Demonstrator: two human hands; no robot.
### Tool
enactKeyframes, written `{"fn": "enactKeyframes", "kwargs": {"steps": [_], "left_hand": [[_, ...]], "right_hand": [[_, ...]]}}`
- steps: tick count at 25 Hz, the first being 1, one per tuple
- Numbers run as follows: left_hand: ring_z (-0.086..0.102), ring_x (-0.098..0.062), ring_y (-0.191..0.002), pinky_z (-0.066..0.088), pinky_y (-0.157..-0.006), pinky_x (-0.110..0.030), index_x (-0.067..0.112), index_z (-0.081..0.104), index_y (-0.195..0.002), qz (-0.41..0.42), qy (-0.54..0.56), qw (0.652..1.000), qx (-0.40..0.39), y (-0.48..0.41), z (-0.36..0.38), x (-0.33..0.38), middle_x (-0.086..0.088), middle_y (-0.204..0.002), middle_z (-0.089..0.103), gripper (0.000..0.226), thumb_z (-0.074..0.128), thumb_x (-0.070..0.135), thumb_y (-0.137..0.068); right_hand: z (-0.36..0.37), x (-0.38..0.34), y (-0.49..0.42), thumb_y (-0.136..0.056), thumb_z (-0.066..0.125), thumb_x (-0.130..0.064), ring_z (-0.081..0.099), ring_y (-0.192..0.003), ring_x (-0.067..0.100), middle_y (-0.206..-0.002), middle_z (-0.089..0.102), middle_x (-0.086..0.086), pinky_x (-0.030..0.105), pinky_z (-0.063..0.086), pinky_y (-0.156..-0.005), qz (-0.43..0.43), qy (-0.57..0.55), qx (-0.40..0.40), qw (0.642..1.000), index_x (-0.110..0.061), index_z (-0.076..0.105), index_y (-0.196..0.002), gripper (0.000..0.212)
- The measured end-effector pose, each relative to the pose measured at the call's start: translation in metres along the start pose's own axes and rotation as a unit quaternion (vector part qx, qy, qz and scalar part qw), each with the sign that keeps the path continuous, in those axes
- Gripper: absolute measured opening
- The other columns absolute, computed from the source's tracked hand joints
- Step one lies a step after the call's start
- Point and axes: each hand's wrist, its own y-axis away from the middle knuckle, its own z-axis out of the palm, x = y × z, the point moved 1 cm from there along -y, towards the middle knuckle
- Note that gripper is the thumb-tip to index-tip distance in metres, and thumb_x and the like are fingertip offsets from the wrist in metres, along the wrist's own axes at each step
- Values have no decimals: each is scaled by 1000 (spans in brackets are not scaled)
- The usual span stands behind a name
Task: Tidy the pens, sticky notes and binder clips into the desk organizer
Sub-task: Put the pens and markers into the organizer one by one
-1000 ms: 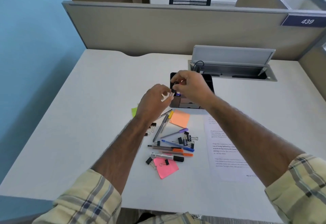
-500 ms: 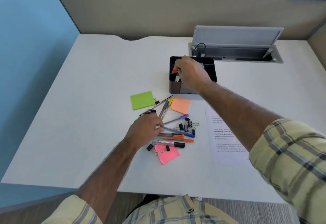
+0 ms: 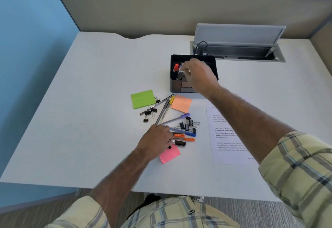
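1. A green sticky-note pad (image 3: 142, 99) lies leftmost in the scatter on the white bench (image 3: 89, 102), with one binder clip (image 3: 157, 100) just beside its right edge.
2. Three more clips (image 3: 150, 114) sit beside a thin black pen (image 3: 156, 104) and a grey pen (image 3: 162, 111), both lying diagonally.
3. The left hand (image 3: 155, 141) rests palm-down over the pen pile. Its fingers (image 3: 166, 134) bend onto the orange pens (image 3: 179, 135) and black marker (image 3: 179, 143); whether they grip any is unclear.
4. A pink sticky note (image 3: 169, 155) is partly under that hand.
5. Next come the orange sticky pad (image 3: 181, 103), purple pen (image 3: 177, 118), blue pen (image 3: 186, 133) and a clip cluster (image 3: 189, 125).
6. The black desk organizer (image 3: 193, 58) stands behind, a red-capped pen (image 3: 176, 67) upright in its left part. The right hand (image 3: 197, 74) hovers over it, curled fingers (image 3: 186, 69) at the pen tops; I cannot tell if they pinch one.
7. A printed sheet (image 3: 228, 138) lies rightmost.
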Motion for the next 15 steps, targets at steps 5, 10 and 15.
{"fn": "enactKeyframes", "kwargs": {"steps": [5,10,15], "left_hand": [[54,-18,-101,39,-91,-35,25,64,-104,27,-9,999,16,-4,-2,3,5,-103,57,18,52,36,-96],[58,-18,-87,43,-82,-35,25,63,-87,52,-39,997,28,-6,6,2,5,-89,57,13,57,36,-87],[57,-12,-75,47,-72,-30,21,68,-87,-47,171,972,154,-17,-25,-2,8,-84,57,9,67,30,-88]], "right_hand": [[-2,11,41,-98,55,-10,65,-92,18,-106,70,5,35,58,-80,15,-49,-28,998,-11,73,-106,19],[6,19,67,-99,57,-14,61,-93,12,-109,69,1,30,55,-82,61,-43,-51,996,-13,72,-113,21],[6,16,78,-93,71,-34,59,-88,5,-111,66,-6,23,48,-74,78,-109,-144,980,-21,69,-118,29]]}}
